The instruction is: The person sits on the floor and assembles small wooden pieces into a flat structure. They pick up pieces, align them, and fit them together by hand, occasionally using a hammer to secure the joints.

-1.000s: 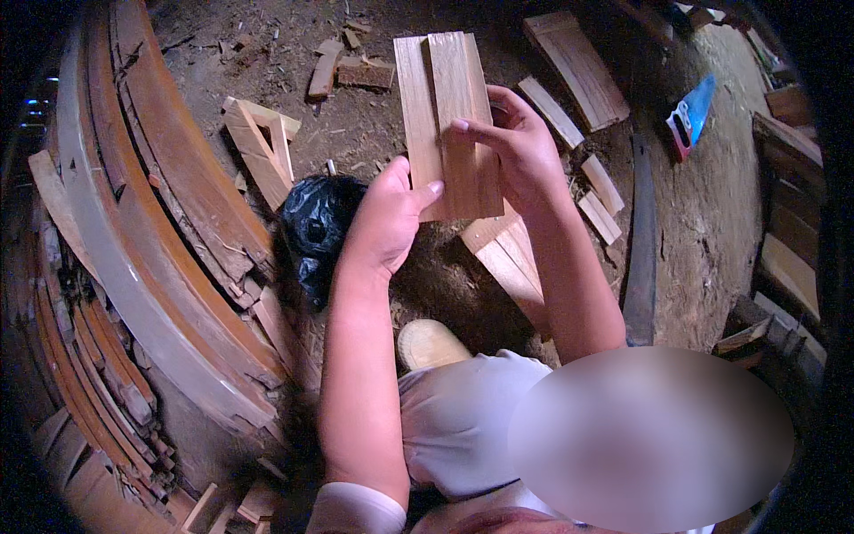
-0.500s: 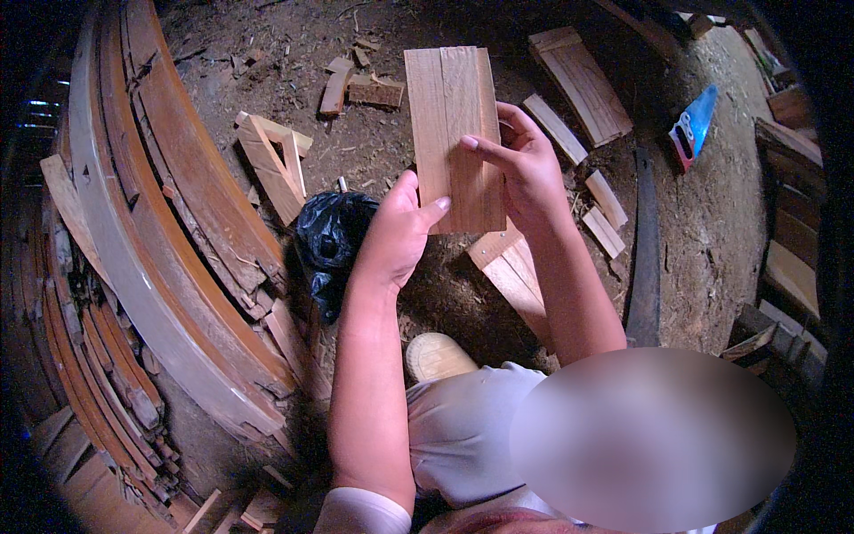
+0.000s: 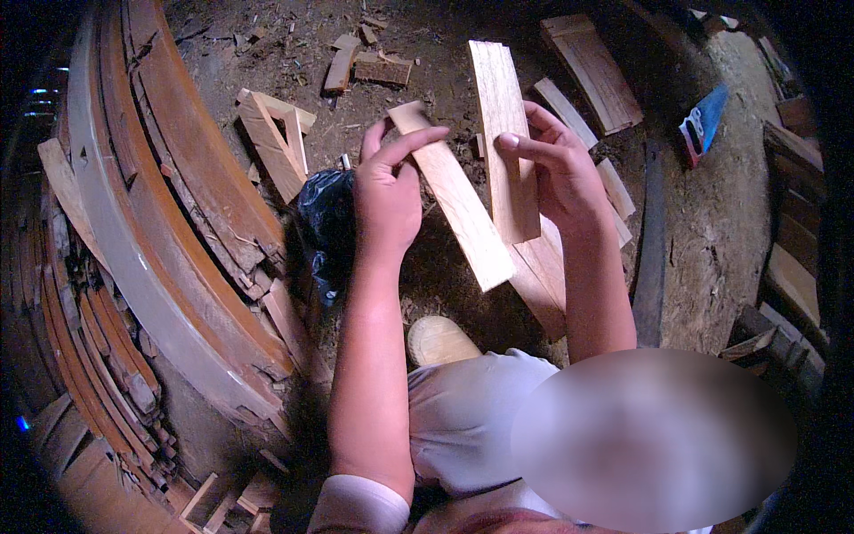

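Observation:
My left hand (image 3: 389, 200) is closed around the upper part of a narrow wooden slat (image 3: 464, 209), which slants down to the right. Its top end is slightly blurred. In my right hand (image 3: 571, 178) is a wooden board (image 3: 501, 93), held nearly upright with the thumb on its front face. An edge along its side suggests a second piece behind it, but I cannot tell. The slat's lower end comes close to the board's lower end. Under both, a joined piece of wood (image 3: 541, 267) lies on the ground, partly hidden by my right forearm.
Long planks (image 3: 200, 133) are stacked on the left. A black plastic bag (image 3: 325, 200) and a triangular wooden frame (image 3: 271, 147) lie beside them. Offcuts (image 3: 382, 68) are scattered ahead. To the right are a wide board (image 3: 594, 76), a dark long blade (image 3: 651, 249) and a blue handsaw (image 3: 709, 116).
The wood that both hands held together is now parted. My left hand has drawn one slat away and tilted it; my right hand has moved slightly right with the rest.

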Motion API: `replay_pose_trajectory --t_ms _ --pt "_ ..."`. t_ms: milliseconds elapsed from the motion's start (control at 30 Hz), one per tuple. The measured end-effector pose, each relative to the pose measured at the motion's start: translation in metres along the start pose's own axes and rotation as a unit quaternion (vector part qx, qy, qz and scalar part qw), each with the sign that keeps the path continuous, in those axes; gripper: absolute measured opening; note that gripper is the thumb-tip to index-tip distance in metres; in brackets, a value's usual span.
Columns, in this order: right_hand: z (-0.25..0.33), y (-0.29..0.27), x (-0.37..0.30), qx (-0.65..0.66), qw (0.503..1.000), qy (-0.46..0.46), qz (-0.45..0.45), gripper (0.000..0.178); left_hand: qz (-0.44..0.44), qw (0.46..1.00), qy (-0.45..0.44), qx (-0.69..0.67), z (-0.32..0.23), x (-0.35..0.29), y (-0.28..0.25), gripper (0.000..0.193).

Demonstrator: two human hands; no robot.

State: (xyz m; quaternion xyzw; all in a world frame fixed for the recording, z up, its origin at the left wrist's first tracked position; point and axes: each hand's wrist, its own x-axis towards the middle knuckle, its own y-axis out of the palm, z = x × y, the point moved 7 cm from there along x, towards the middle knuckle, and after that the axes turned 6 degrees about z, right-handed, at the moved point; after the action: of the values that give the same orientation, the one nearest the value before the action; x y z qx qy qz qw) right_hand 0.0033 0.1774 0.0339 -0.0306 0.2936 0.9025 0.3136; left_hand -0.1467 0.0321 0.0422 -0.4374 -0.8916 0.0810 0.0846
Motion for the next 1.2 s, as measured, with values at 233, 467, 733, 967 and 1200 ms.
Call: replay_pose_trajectory --t_ms 233,467,733,967,1200 --pt "-0.001 0.013 -0.005 -0.007 1.0 0.008 -0.002 0.044 0.005 0.989 0.102 0.104 -0.024 -0.002 0.002 0.049" --pt "0.002 0.012 -0.003 0.014 0.999 -0.041 -0.012 0.049 -0.006 0.979 0.13 0.157 -0.01 -0.002 -0.001 0.036" --pt "0.002 0.004 0.008 -0.031 0.996 -0.069 -0.044 0.052 0.119 0.93 -0.192 -0.289 0.018 -0.014 0.029 0.024" --pt "-0.004 0.006 0.017 -0.092 0.994 -0.035 -0.04 0.051 0.168 0.906 -0.263 -0.287 0.037 -0.023 0.035 0.027" --pt "-0.005 -0.005 0.024 -0.097 0.993 -0.059 -0.037 0.047 0.194 0.911 -0.243 -0.27 0.031 -0.021 0.039 0.029"
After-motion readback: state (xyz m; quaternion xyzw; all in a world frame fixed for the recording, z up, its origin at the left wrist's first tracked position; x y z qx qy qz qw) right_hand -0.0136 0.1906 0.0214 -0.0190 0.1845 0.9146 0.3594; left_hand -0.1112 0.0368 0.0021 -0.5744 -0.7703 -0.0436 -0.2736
